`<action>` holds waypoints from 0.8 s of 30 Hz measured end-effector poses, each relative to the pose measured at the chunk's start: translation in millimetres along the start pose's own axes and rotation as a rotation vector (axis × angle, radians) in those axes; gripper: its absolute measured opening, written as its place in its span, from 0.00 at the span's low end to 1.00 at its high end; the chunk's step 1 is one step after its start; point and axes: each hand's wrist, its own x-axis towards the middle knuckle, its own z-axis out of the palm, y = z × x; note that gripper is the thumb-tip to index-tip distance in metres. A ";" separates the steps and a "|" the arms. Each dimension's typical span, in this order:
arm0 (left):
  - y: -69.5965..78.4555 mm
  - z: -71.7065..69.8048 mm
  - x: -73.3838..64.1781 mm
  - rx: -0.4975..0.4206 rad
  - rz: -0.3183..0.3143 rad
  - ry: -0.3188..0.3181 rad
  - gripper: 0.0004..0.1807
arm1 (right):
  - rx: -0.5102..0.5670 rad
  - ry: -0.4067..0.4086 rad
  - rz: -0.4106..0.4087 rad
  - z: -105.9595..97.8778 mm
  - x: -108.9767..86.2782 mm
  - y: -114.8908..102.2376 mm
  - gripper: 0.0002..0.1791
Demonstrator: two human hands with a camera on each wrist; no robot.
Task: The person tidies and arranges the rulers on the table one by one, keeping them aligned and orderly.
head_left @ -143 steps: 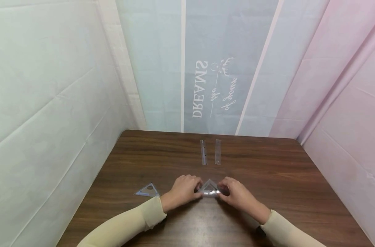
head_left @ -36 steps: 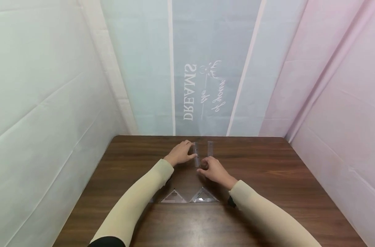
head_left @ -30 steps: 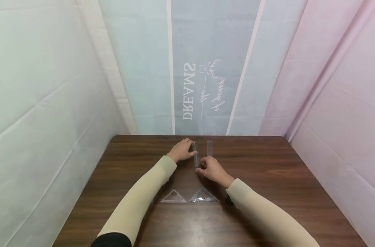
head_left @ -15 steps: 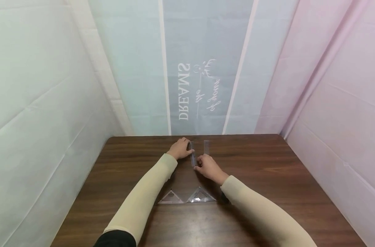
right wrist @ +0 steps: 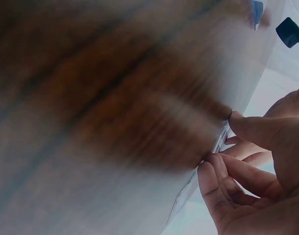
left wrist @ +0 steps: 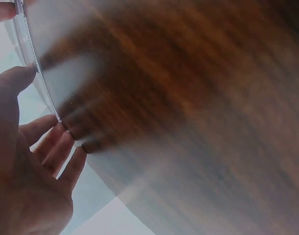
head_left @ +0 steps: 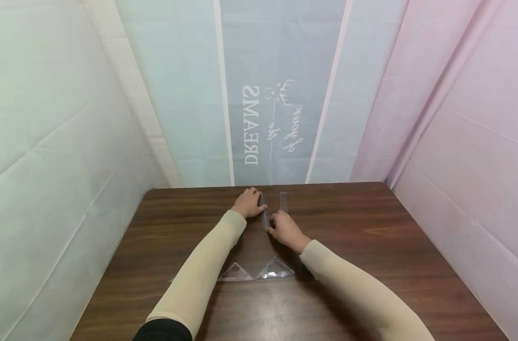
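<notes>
A clear ruler [head_left: 265, 219] lies lengthwise near the table's far side. My left hand [head_left: 247, 203] is at its left edge, thumb and index fingertips touching it, fingers loosely extended. At the near end, my right hand [head_left: 289, 230] pinches the ruler between thumb and curled fingers. A second clear ruler [head_left: 283, 201] lies parallel to the right, its near end hidden by the right hand. In the right wrist view, the right hand [right wrist: 257, 166] has thumb and fingertips on the ruler's edge; the left wrist view shows the left hand's thumb [left wrist: 24, 78] against it.
Closer to me, two clear set squares [head_left: 235, 278] [head_left: 276, 274] lie side by side, points up. Something small and pale [head_left: 171, 280] peeks out left of my left sleeve. The brown table [head_left: 370, 265] meets fabric walls at the back and sides.
Earlier my hands held a set square; two set squares now lie side by side. Both hands have moved to the left ruler, and the right hand has closed in on its near end.
</notes>
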 end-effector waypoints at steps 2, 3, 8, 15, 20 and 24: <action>0.6 -1.3 -0.9 -0.008 -0.004 0.002 0.38 | -0.010 0.002 0.002 0.4 0.9 -0.1 0.13; 0.7 -1.7 -1.4 -0.008 -0.006 0.001 0.38 | -0.009 0.003 0.004 0.8 1.2 -0.1 0.13; 2.7 -3.4 -5.5 -0.029 -0.011 0.013 0.37 | -0.002 0.005 0.010 3.5 1.3 1.2 0.12; 3.9 -2.2 -8.2 -0.052 -0.010 0.017 0.37 | -0.006 0.013 0.008 5.5 -1.8 1.6 0.13; 3.7 -1.1 -8.4 -0.062 -0.011 0.017 0.37 | 0.000 0.026 0.002 6.8 -4.0 2.3 0.11; 3.0 -1.8 -9.7 -0.073 -0.018 0.016 0.35 | -0.006 0.031 -0.010 9.0 -4.2 3.1 0.11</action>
